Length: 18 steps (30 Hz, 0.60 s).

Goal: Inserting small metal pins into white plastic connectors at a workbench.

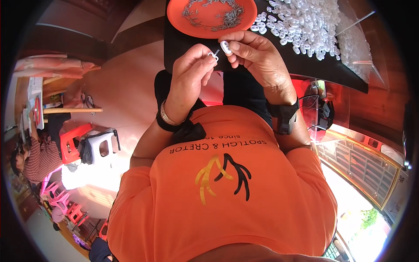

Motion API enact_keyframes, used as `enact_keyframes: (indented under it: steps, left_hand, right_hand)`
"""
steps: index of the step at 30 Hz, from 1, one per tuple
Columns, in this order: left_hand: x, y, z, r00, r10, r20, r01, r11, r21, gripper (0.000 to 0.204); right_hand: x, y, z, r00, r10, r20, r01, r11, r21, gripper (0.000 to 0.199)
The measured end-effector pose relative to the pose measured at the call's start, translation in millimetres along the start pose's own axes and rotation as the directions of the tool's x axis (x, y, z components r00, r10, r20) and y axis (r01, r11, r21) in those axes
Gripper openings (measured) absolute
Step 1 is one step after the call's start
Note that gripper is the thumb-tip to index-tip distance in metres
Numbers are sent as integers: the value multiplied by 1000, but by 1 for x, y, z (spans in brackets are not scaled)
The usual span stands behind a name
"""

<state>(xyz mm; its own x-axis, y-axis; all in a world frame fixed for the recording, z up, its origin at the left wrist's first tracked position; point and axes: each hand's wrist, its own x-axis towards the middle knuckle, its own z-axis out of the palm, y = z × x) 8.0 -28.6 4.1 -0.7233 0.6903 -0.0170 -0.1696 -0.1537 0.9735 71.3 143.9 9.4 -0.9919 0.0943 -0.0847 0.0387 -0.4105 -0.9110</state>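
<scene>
Between the thumb and fingers of my left hand is a small white plastic piece, with a thin metal spring standing out from it. My right hand pinches a white oval cord-lock shell with openings in its face. The two pieces are close together but apart, over the near edge of a black table. Just beyond my hands sits an orange plate, where many small metal springs lie in a loose ring.
White oval shells are heaped on the table at the far right, beside a clear plastic bag of pale pieces. A red and a white stool stand on the floor at left. Another person in a striped top is at far left.
</scene>
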Motion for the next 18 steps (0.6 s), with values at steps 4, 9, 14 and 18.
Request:
enact_keyframes:
  steps: [4, 9, 14, 18]
  left_hand:
    - [0, -2, 0, 1000, -24, 11, 24, 1000, -6, 19]
    - [-1, -3, -1, 1000, -14, 21, 14, 1000, 21, 18]
    - [-2, -4, -2, 999, -27, 18, 27, 999, 27, 18]
    - [-1, -2, -2, 999, -36, 18, 35, 998, 54, 18]
  right_hand:
    - [-1, -1, 2, 1000, -10, -27, 7, 995, -98, 21]
    - [-2, -1, 4, 999, -32, -23, 27, 986, -163, 21]
    - [-2, 0, 6, 998, -61, -21, 55, 971, -233, 19]
    - [-2, -1, 6, 997, -72, -10, 67, 963, -260, 19]
